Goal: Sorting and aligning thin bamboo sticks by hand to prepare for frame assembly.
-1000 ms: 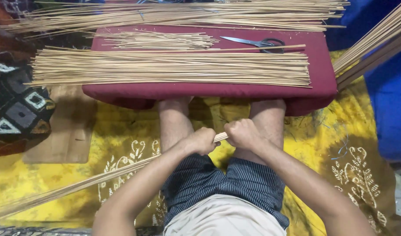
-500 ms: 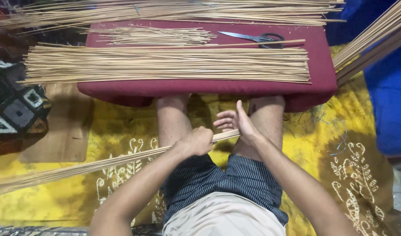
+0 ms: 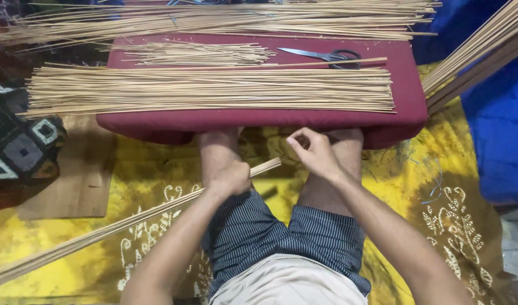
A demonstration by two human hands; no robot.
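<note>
One stick bundle (image 3: 129, 226) (left hand (image 3: 231, 178)), one scissors (image 3: 327, 55).

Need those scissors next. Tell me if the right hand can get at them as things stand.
Probably yes. The right hand is free, and the scissors lie uncovered on the red cushion; only the flat row of sticks lies between.

Your left hand (image 3: 229, 179) wraps the bundle of thin sticks (image 3: 101, 234), hiding the part in your grip, and its far-left end runs off the frame. The cushion (image 3: 259, 121) covers your feet. The right-hand stick pile (image 3: 479, 56) is cut off too.
</note>
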